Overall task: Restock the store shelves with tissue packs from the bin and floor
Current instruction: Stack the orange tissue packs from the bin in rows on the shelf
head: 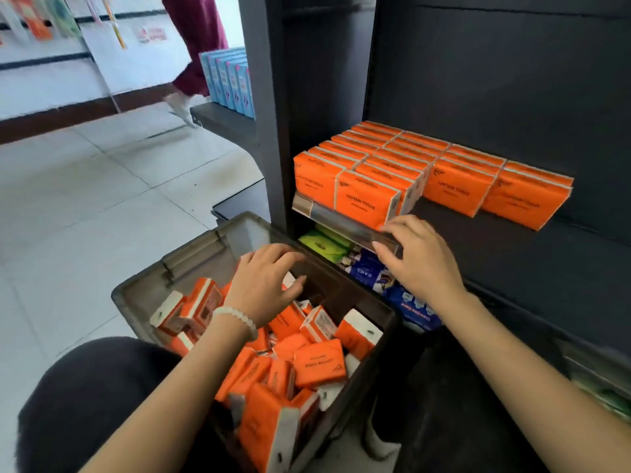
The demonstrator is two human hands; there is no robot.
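Nearest: dark-clad knee (92,397) at bottom left, both forearms reaching fwd. Grey bin (143,298) on tiled floor (85,206), just beside shelf unit, full of loose orange tissue packs (319,365) lying jumbled at all angles, some on end w/ white sides showing. Left hand (264,285), bead bracelet (239,319) on wrist, hovering over far part of bin, fingers spread & loosely curled, grasping nothing. Right hand (416,257) further fwd at front edge of shelf (512,240), fingers relaxed, tips touching clear price rail (341,223) along that edge, near front-row pack; nothing gripped. Below rail, lower shelf w/ green packs (322,245) & blue packs (368,271). On shelf above: orange tissue packs stocked upright (367,199) in rows running front to back, filling left part & back; right front of shelf bare dark board. Farther left, beyond upright post (269,97), another low shelf w/ light-blue boxes (228,80) standing in a row. Far back: another person's maroon garment (194,35) & foot, blurred; wall display w/ hanging items too blurred to tell.
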